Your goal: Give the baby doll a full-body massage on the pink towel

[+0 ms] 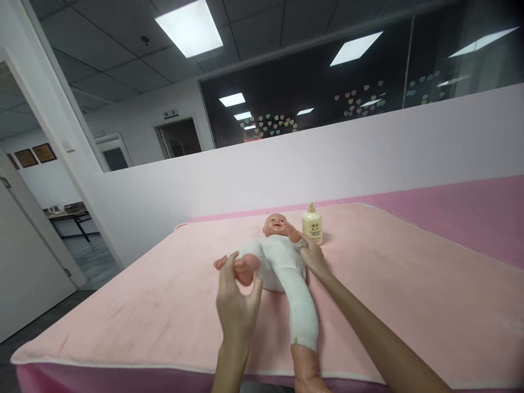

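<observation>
A baby doll with a white cloth body lies on its back on the pink blanket, head toward the wall. One leg is bent up, its bare foot facing me. My left hand is curled round that foot, thumb on one side and fingers on the other. My right hand grips the doll's raised arm near the wrist; its fingers are partly hidden. The doll's other leg stretches straight toward me. Just behind my right hand stands a pale yellow pump bottle.
A low white wall with dark glass above it borders the table's far side. Pink padding runs along the right. At the left are a white door and an opening to a room with a desk.
</observation>
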`<control>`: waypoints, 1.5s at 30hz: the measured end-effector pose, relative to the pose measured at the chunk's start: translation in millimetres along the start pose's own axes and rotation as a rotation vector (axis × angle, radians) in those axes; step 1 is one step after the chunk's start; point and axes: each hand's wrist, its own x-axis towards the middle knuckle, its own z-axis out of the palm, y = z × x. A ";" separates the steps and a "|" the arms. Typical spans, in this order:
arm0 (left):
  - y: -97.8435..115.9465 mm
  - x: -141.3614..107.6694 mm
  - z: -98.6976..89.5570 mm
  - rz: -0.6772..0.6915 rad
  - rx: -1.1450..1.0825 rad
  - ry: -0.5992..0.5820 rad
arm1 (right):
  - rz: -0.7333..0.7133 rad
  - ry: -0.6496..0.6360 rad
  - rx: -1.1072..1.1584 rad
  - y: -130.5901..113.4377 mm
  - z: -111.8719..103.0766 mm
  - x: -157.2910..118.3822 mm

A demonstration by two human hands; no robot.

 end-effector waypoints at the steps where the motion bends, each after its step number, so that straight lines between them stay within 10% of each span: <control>1: 5.4 -9.6 -8.5 0.012 -0.012 0.096 | 0.051 0.081 0.115 1.4 0.5 1.7; 8: 13.2 -46.0 -16.4 0.074 -0.175 0.212 | 0.287 0.502 0.372 11.0 -3.0 9.1; 12: -11.4 -9.9 24.1 0.122 -0.393 0.123 | 0.028 0.287 0.201 6.2 -1.9 5.4; 19: -50.1 47.6 88.2 -0.179 -0.598 -0.165 | -0.219 -0.075 -0.425 -1.2 8.3 -13.2; 25: -18.3 8.0 45.1 -0.174 -0.644 -0.150 | -0.073 0.172 0.070 4.4 9.4 -8.5; 30: 2.6 -66.4 -5.2 -0.193 -0.527 0.231 | 0.394 0.635 0.439 11.4 7.7 -5.6; 33: 8.9 -57.4 -9.7 -0.141 -0.610 0.269 | 0.417 0.745 0.490 13.6 6.2 -5.9; 39: 0.0 36.6 41.3 -0.071 -0.587 0.195 | -0.001 0.391 0.204 9.0 7.5 -4.0; 45: -29.8 45.0 99.2 -0.162 -0.469 -0.005 | -0.329 0.023 -0.424 3.8 8.2 -9.0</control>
